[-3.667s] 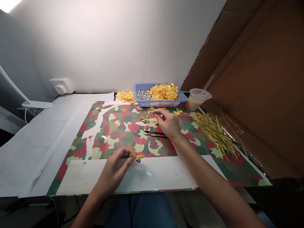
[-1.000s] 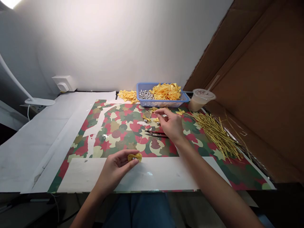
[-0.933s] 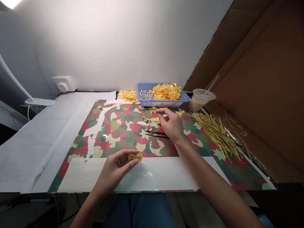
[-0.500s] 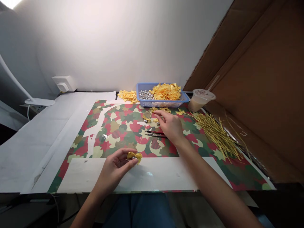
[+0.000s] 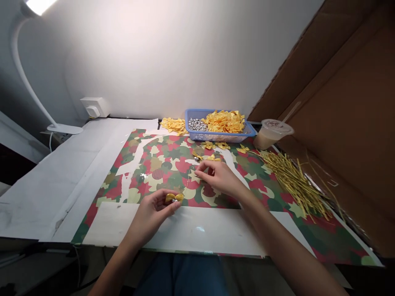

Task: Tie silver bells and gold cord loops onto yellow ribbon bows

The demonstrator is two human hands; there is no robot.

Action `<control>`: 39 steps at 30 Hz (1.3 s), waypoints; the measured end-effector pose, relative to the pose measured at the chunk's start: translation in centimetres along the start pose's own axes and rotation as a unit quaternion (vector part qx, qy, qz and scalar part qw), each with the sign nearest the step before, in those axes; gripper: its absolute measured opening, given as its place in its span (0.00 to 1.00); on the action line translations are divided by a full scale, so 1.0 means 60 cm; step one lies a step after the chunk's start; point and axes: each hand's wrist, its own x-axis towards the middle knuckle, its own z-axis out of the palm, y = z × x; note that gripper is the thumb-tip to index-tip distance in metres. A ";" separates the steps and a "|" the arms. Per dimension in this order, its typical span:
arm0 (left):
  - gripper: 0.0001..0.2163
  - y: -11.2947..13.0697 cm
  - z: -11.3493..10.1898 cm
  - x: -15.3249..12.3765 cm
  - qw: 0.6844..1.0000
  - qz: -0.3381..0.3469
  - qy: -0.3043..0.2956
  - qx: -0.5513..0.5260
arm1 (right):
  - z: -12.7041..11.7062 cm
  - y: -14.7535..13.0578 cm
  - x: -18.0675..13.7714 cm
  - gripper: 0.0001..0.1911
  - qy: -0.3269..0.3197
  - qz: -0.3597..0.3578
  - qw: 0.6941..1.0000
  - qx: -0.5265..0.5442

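Between thumb and fingers, my left hand (image 5: 156, 207) pinches a yellow ribbon bow (image 5: 170, 197) with a small silver bell (image 5: 175, 200) at its middle, just above the table's front part. My right hand (image 5: 219, 176) is closed in a pinch to the right and farther back. A thin pale strand (image 5: 189, 177) slants down from its fingertips toward the bow. Just beyond the right fingers lie a bow with a silver bell (image 5: 196, 159) and another yellow bow (image 5: 212, 158), partly covered by the hand.
A blue basket (image 5: 222, 138) holds silver bells and yellow bows. More bows (image 5: 173, 125) are piled left of it. A lidded drink cup (image 5: 271, 133) stands at the right, behind a bundle of gold strands (image 5: 293, 181). A white lamp (image 5: 64, 129) is at far left, a cardboard wall at right.
My right hand has come back toward me from near the loose bows, bringing the strand. The dark slender tools on the mat are now hidden by it. My left hand keeps the bow.
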 end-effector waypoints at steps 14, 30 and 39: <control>0.16 0.007 -0.015 0.003 0.996 -0.052 -0.004 -0.066 | 0.034 -0.042 -0.026 0.09 -0.215 -0.030 0.925 0.313; 0.14 0.002 -0.017 -0.002 0.994 -0.023 0.030 -0.103 | 0.054 -0.042 -0.034 0.11 -0.203 0.025 0.918 0.340; 0.17 -0.003 -0.013 -0.009 0.989 -0.024 0.063 -0.130 | 0.051 -0.048 -0.038 0.10 -0.169 -0.006 0.929 0.328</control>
